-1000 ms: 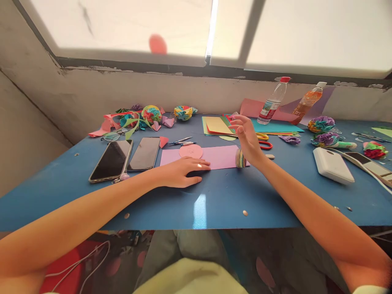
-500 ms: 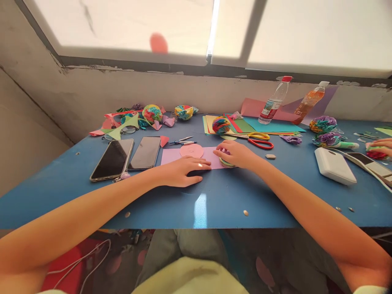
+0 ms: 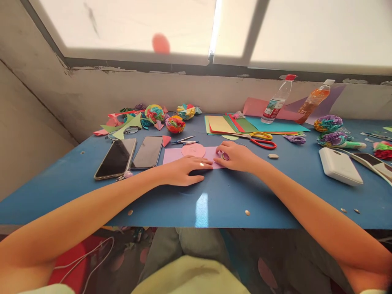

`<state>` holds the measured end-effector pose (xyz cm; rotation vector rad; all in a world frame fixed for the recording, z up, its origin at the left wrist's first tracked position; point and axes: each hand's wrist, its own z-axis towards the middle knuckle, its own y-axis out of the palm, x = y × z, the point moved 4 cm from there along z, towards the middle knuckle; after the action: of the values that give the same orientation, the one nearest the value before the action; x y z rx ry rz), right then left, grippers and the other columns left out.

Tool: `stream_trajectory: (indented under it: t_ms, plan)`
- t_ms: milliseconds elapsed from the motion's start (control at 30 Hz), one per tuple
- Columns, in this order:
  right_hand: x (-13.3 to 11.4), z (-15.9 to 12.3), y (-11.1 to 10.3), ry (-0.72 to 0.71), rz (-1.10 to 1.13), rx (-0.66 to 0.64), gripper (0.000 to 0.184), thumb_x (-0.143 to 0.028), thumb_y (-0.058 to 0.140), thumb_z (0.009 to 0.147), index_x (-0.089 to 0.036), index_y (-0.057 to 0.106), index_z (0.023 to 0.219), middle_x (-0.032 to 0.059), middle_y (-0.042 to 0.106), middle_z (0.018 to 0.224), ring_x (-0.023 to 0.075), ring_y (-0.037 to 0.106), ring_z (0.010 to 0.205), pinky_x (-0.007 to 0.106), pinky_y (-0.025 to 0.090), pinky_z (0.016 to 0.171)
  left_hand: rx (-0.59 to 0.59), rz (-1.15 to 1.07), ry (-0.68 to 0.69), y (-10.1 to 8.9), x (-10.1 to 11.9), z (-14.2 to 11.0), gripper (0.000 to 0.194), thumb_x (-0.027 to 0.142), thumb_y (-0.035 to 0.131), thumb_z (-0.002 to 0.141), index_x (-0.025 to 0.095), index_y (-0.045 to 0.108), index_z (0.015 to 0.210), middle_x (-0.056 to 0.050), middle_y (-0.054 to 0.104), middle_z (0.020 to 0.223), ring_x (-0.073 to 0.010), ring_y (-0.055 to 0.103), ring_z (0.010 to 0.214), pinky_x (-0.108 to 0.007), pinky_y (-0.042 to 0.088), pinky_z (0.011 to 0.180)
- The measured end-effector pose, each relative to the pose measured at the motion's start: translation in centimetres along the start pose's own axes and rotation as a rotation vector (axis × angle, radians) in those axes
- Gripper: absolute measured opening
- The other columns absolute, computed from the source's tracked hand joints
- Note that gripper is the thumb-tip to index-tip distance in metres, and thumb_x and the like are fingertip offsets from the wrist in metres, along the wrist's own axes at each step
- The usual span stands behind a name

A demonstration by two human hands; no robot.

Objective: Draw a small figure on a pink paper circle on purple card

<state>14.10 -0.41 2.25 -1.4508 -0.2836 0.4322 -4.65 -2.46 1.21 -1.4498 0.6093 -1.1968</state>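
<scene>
My left hand [image 3: 183, 170] lies flat, fingers stretched out, on the front edge of a purple sheet of paper [image 3: 171, 154]. A pink paper circle [image 3: 193, 150] rests on that sheet just beyond my fingertips. My right hand [image 3: 234, 156] is at the sheet's right end, its fingers curled over a small, round, pale-edged thing [image 3: 225, 156]. Most of that thing is hidden under the fingers, so its kind does not show.
Two phones [image 3: 115, 158] lie to the left, with pens [image 3: 185, 140] beyond. Scissors [image 3: 263, 140], coloured paper [image 3: 263, 123] and paper balls [image 3: 175, 124] are farther back. Two bottles [image 3: 277, 102] lean by the wall. A white power bank [image 3: 340, 166] sits right.
A multicoloured paper ball has gone from the paper stack, and one now sits farther left. Another person's hand has left the right edge. My right fingers have curled farther over the round thing.
</scene>
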Motion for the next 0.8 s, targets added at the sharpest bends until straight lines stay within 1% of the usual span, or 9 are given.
stream_trajectory:
  t_ms: [133, 200, 267, 333, 367, 433, 533, 700, 800]
  plan:
    - [-0.1, 0.0, 0.0, -0.005, -0.026, -0.002, 0.033, -0.043, 0.048, 0.089, -0.019, 0.061, 0.106, 0.0078, 0.060, 0.105, 0.0196, 0.056, 0.089, 0.029, 0.039, 0.066, 0.061, 0.053, 0.056, 0.1, 0.5, 0.0, 0.039, 0.026, 0.049, 0.090, 0.022, 0.055, 0.129, -0.005, 0.056, 0.136, -0.0201, 0.046, 0.130, -0.037, 0.033, 0.111]
    - [-0.2, 0.0, 0.1, 0.001, -0.033, -0.004, 0.032, -0.042, 0.047, 0.089, -0.019, 0.061, 0.106, 0.0081, 0.060, 0.105, 0.0203, 0.056, 0.092, 0.029, 0.039, 0.066, 0.191, 0.139, 0.071, -0.8, 0.4, 0.2, 0.031, 0.025, 0.047, 0.090, 0.021, 0.063, 0.116, -0.007, 0.065, 0.123, -0.0199, 0.054, 0.121, -0.037, 0.038, 0.106]
    - [-0.2, 0.1, 0.1, 0.004, -0.033, -0.005, 0.031, -0.042, 0.046, 0.090, -0.019, 0.060, 0.105, 0.0082, 0.060, 0.105, 0.0207, 0.056, 0.093, 0.029, 0.040, 0.067, 0.390, 0.285, -0.042, -2.9, -0.6, 0.4, 0.027, 0.029, 0.046, 0.091, 0.020, 0.067, 0.106, -0.008, 0.067, 0.116, -0.0222, 0.055, 0.118, -0.041, 0.037, 0.105]
    - [-0.3, 0.1, 0.2, 0.002, -0.032, -0.007, 0.031, -0.042, 0.044, 0.091, -0.019, 0.060, 0.105, 0.0083, 0.059, 0.105, 0.0208, 0.056, 0.093, 0.029, 0.040, 0.067, 0.542, 0.443, -0.328, -5.6, -3.1, 0.6, 0.036, 0.041, 0.052, 0.088, 0.021, 0.062, 0.115, -0.011, 0.058, 0.130, -0.0286, 0.046, 0.127, -0.048, 0.032, 0.106]
    - [-0.3, 0.1, 0.2, 0.001, -0.033, -0.011, 0.031, -0.042, 0.044, 0.091, -0.019, 0.060, 0.105, 0.0085, 0.059, 0.106, 0.0209, 0.056, 0.093, 0.030, 0.041, 0.067, 0.543, 0.493, -0.491, -6.8, -4.6, 0.8, 0.053, 0.049, 0.057, 0.083, 0.020, 0.054, 0.127, -0.014, 0.047, 0.141, -0.0332, 0.039, 0.132, -0.051, 0.031, 0.106]
    - [-0.3, 0.1, 0.2, 0.000, -0.038, -0.018, 0.031, -0.042, 0.043, 0.091, -0.019, 0.060, 0.104, 0.0090, 0.059, 0.105, 0.0211, 0.055, 0.093, 0.029, 0.041, 0.066, 0.368, 0.497, -0.737, -8.1, -7.9, 1.6, 0.088, 0.065, 0.057, 0.075, 0.017, 0.031, 0.145, -0.021, 0.036, 0.146, -0.0395, 0.035, 0.133, -0.054, 0.033, 0.102]
    - [-0.1, 0.2, 0.3, 0.001, -0.044, -0.021, 0.032, -0.042, 0.042, 0.092, -0.019, 0.059, 0.105, 0.0091, 0.059, 0.105, 0.0216, 0.055, 0.094, 0.030, 0.041, 0.065, 0.082, 0.472, -0.797, -8.4, -11.2, 3.4, 0.089, 0.062, 0.057, 0.076, 0.022, 0.022, 0.148, -0.018, 0.040, 0.141, -0.0358, 0.049, 0.121, -0.044, 0.043, 0.094]
    - [-0.1, 0.2, 0.3, -0.012, -0.037, -0.027, 0.033, -0.042, 0.042, 0.092, -0.019, 0.059, 0.106, 0.0088, 0.058, 0.107, 0.0224, 0.054, 0.098, 0.031, 0.042, 0.068, 0.187, 0.562, -0.776, -9.9, -11.5, 4.3, 0.070, 0.041, 0.058, 0.080, 0.022, 0.033, 0.142, -0.015, 0.047, 0.130, -0.0315, 0.056, 0.109, -0.039, 0.049, 0.084]
    - [-0.4, 0.0, 0.1, 0.006, -0.025, -0.050, 0.032, -0.041, 0.042, 0.092, -0.018, 0.059, 0.106, 0.0095, 0.058, 0.108, 0.0227, 0.054, 0.099, 0.031, 0.042, 0.069, 0.312, 0.548, -0.770, -11.4, -10.5, 3.2, 0.059, 0.033, 0.055, 0.084, 0.025, 0.038, 0.140, -0.013, 0.046, 0.133, -0.0337, 0.048, 0.120, -0.044, 0.047, 0.090]
